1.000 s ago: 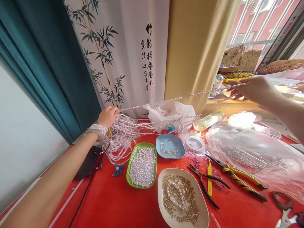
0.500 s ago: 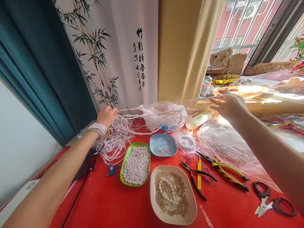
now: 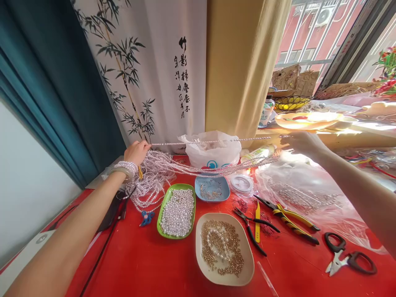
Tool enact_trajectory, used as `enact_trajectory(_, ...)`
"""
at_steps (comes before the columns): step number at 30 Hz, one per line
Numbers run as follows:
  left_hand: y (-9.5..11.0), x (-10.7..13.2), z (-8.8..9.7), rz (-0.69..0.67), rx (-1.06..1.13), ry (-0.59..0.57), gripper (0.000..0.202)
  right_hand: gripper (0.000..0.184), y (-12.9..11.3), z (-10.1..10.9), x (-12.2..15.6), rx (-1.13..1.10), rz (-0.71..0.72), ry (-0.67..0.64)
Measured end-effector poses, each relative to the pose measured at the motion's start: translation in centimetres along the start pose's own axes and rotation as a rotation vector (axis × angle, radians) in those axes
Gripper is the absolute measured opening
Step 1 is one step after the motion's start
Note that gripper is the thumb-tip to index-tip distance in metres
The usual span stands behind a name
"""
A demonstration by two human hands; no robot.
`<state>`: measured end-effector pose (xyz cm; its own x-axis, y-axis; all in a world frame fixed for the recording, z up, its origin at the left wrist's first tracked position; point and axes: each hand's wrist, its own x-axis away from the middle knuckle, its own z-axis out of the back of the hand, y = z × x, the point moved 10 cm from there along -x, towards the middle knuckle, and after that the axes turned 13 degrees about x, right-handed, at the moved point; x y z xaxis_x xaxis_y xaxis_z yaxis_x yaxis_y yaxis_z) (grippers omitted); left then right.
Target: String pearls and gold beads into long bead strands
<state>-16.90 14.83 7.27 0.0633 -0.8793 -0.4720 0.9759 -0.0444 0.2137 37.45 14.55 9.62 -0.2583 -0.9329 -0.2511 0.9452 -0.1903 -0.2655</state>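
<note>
Stretched nearly level across the middle of the view: a single pale bead strand (image 3: 201,142), long axis running left to right, one end toward the left hand, the other toward the right hand, and very slightly higher at the right. Straight and taut, raised clear of the table (image 3: 139,255), passing in front of a white plastic bag (image 3: 201,154). At its left end, pinched between the narrowly closed fingers of the left hand (image 3: 136,152), just above the back of a tangled strand heap (image 3: 151,177). At its right end, reaching the fingers of the right hand (image 3: 301,143), with too much blur and glare there to tell how tightly closed. Below the taut line, a loose sheaf of strands (image 3: 213,170), likewise pointing rightward from the heap, sagging past the foot of the bag and the far edge of a blue dish (image 3: 228,187), up to just below the right hand. Nearer on the table, a green dish (image 3: 165,202) full of white beads and a cream dish (image 3: 210,275) of gold beads with a small bead loop (image 3: 218,246) inside. Farther right, black pliers (image 3: 255,235), yellow tweezers (image 3: 257,222), yellow-and-black pliers (image 3: 297,227) and scissors (image 3: 349,258), all well apart from both hands.
</note>
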Motion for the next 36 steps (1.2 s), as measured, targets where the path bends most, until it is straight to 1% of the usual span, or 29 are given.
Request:
enact_trajectory(3,-0.9,-0.1,-0.1,0.075,0.013,0.022,0.037,0.024,-0.5,-2.4,1.5,-0.101,-0.037,-0.282)
enact_trajectory(6,-2.1,-0.2,-1.0,0.16,0.076,-0.021,0.027,0.029,-1.5,-4.0,3.7,-0.183,-0.021,-0.517)
enact_trajectory(8,-2.4,-0.2,-1.7,0.19,0.107,-0.042,0.02,0.03,-1.9,-4.3,5.0,-0.217,-0.01,-0.61)
enact_trajectory(9,-2.2,-0.3,-1.8,0.196,0.115,-0.033,0.016,0.03,-2.0,-4.2,5.4,-0.226,-0.009,-0.634)
enact_trajectory(10,-1.8,-0.3,-1.7,0.203,0.122,-0.012,0.014,0.03,-2.1,-4.0,5.8,-0.235,-0.012,-0.647)
enact_trajectory(11,-1.0,-0.2,-1.5,0.209,0.123,0.021,0.018,0.029,-2.1,-3.8,6.1,-0.246,-0.016,-0.654)
enact_trajectory(12,0.3,0.1,-1.0,0.196,0.134,0.076,0.025,0.028,-2.1,-3.6,6.3,-0.26,-0.021,-0.66)
enact_trajectory(13,2.1,0.5,-0.4,0.175,0.146,0.133,0.033,0.028,-2.2,-3.4,6.6,-0.277,-0.024,-0.668)
enact_trajectory(14,4.6,1.2,0.2,0.114,0.175,0.195,0.037,0.027,-2.3,-3.3,6.9,-0.295,-0.024,-0.678)
enact_trajectory(15,8.1,2.3,1.4,-0.03,0.295,0.305,0.037,0.026,-2.5,-3.3,7.2,-0.319,-0.016,-0.689)
enact_trajectory(16,11.9,3.6,1.9,-0.183,0.429,0.33,0.034,0.026,-2.8,-3.2,7.5,-0.347,-0.002,-0.701)
enact_trajectory(17,16.0,5.1,1.6,-0.331,0.56,0.257,0.028,0.026,-3.1,-3.2,7.9,-0.379,0.016,-0.713)
enact_trajectory(18,20.4,6.7,0.7,-0.477,0.673,0.11,0.024,0.027,-3.5,-3.2,8.3,-0.413,0.031,-0.724)
enact_trajectory(19,24.4,8.5,-0.3,-0.595,0.769,-0.045,0.021,0.027,-3.9,-3.2,8.7,-0.448,0.039,-0.736)
enact_trajectory(20,27.8,10.2,-1.0,-0.667,0.836,-0.164,0.02,0.027,-4.2,-3.2,9.2,-0.481,0.04,-0.747)
enact_trajectory(21,30.3,11.4,-1.6,-0.682,0.886,-0.226,0.02,0.027,-4.5,-3.2,9.8,-0.511,0.034,-0.76)
enact_trajectory(22,32.1,12.0,-2.1,-0.655,0.921,-0.252,0.021,0.026,-4.8,-3.2,10.4,-0.54,0.027,-0.776)
enact_trajectory(24,34.5,12.4,-3.0,-0.605,1.024,-0.312,0.025,0.025,-5.5,-3.0,11.5,-0.599,0.021,-0.797)
enact_trajectory(25,35.1,12.3,-3.8,-0.557,1.091,-0.378,0.026,0.024,-5.8,-2.9,12.0,-0.625,0.022,-0.803)
enact_trajectory(27,35.5,11.9,-5.3,-0.45,1.233,-0.532,0.027,0.023,-6.0,-2.7,12.6,-0.661,0.02,-0.791)
enact_trajectory(28,35.3,11.7,-6.0,-0.4,1.292,-0.605,0.025,0.022,-6.0,-2.6,12.6,-0.68,0.019,-0.769)
enact_trajectory(30,34.6,11.4,-6.6,-0.323,1.359,-0.688,0.021,0.02,-5.9,-2.4,12.2,-0.753,0.003,-0.7)
enact_trajectory(33,32.5,10.7,-6.7,-0.231,1.362,-0.703,0.018,0.02,-5.3,-2.5,11.4,-0.954,-0.084,-0.609)
enact_trajectory(36,30.4,9.9,-5.9,-0.185,1.364,-0.645,0.015,0.023,-5.2,-3.6,11.3,-1.152,-0.191,-0.629)
